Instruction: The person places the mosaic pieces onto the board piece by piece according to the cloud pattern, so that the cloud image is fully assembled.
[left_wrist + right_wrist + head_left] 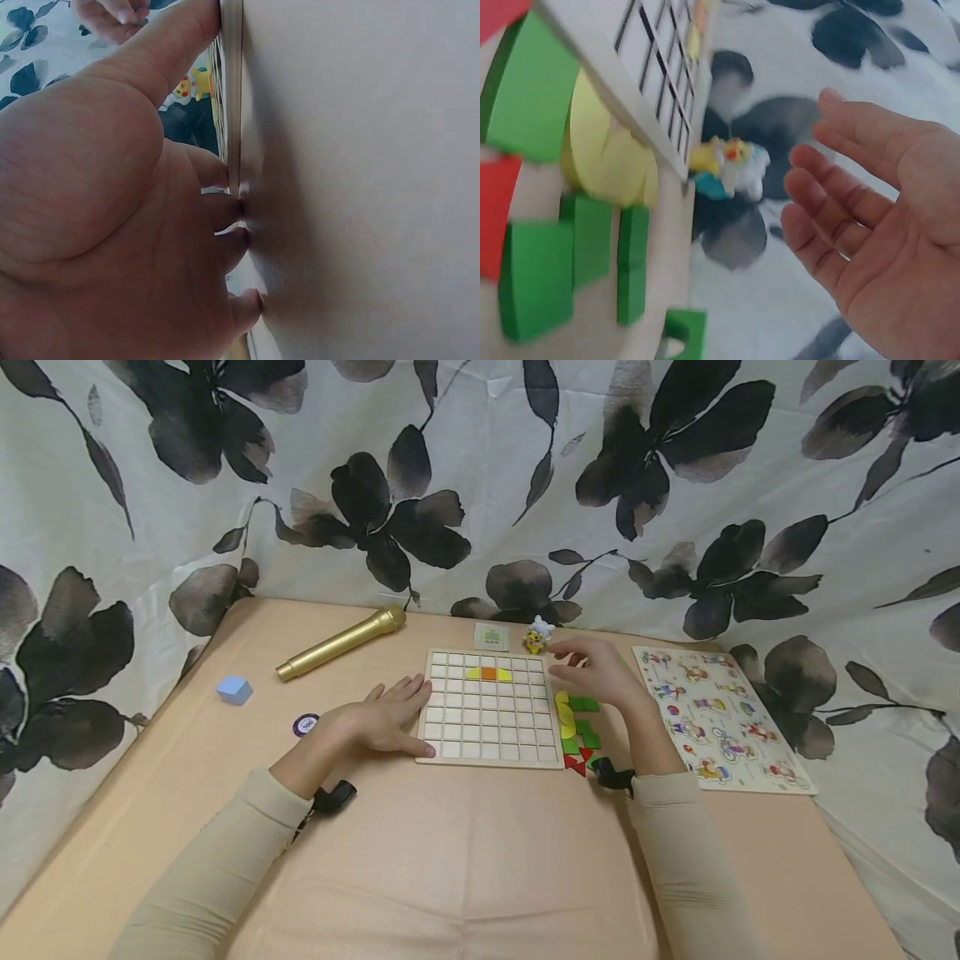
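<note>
A white grid board (487,727) lies flat, with an orange square (489,673) between two yellow pieces in an upper row. My left hand (378,718) lies along the board's left side, fingers extended, its thumb on the near left corner. Above the board's right edge hovers my right hand (596,668), holding nothing; the right wrist view shows its fingers (817,240) loosely bent. Below that hand, beside the board, lie yellow pieces (566,714), green blocks (588,740) and red triangles (577,762).
Behind the board are a small pattern card (491,636) and a toy figurine (537,634). A picture board (723,718) lies at the right. To the left are a gold microphone (341,643), a blue cube (235,690) and a round chip (305,724). A floral curtain (495,485) hangs behind.
</note>
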Demonstrator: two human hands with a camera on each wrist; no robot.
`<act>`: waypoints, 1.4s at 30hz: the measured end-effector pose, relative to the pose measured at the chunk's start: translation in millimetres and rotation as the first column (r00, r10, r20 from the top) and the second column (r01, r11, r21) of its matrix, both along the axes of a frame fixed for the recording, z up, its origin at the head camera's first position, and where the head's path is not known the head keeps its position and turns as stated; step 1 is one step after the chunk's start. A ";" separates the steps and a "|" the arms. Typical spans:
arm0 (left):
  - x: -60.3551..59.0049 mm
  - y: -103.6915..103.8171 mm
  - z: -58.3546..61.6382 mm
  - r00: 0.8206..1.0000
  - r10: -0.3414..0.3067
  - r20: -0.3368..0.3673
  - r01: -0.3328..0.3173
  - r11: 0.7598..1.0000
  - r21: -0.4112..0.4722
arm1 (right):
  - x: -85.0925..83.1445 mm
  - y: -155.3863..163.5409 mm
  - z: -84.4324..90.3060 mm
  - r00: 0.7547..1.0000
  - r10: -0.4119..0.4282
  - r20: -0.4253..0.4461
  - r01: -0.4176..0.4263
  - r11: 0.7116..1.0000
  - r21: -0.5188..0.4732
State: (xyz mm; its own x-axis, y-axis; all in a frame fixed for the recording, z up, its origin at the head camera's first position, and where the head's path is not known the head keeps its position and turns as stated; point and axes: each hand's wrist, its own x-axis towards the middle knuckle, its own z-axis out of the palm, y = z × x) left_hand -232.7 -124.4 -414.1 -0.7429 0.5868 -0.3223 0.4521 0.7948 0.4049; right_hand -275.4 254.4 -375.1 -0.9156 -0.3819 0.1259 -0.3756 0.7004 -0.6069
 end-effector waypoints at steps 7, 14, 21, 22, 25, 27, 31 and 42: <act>1.6 0.4 4.0 1.000 0.009 -0.007 -0.009 1.000 -0.009 | -1.5 27.0 -13.4 0.995 -0.046 0.089 0.045 0.999 0.018; -0.2 0.0 1.7 1.000 0.006 -0.019 -0.007 1.000 -0.017 | -7.7 33.3 -30.1 0.984 0.012 0.177 -0.025 0.997 0.072; -1.0 -0.1 1.1 1.000 0.017 -0.013 -0.017 1.000 -0.022 | -8.8 37.4 -36.0 0.980 0.020 0.200 -0.041 0.994 0.101; -0.9 -0.4 1.0 1.000 0.017 -0.014 -0.018 1.000 -0.024 | -9.1 37.6 -36.8 0.979 0.022 0.200 -0.043 0.994 0.099; -0.3 -0.8 0.9 1.000 0.020 -0.014 -0.021 0.999 -0.031 | -9.9 36.8 -38.7 0.978 0.025 0.206 -0.045 0.995 0.093; 0.0 -1.1 0.7 1.000 0.021 -0.014 -0.022 0.999 -0.032 | -9.8 34.9 -38.8 0.977 0.029 0.209 -0.048 0.995 0.087; 0.2 -1.0 1.1 1.000 0.021 -0.018 -0.021 0.999 -0.032 | -10.4 31.5 -40.7 0.978 0.010 0.207 -0.031 0.995 0.097; 1.2 0.5 0.6 1.000 0.009 -0.015 -0.009 0.999 -0.031 | -8.6 24.8 -41.4 0.987 -0.035 0.156 0.029 0.999 0.040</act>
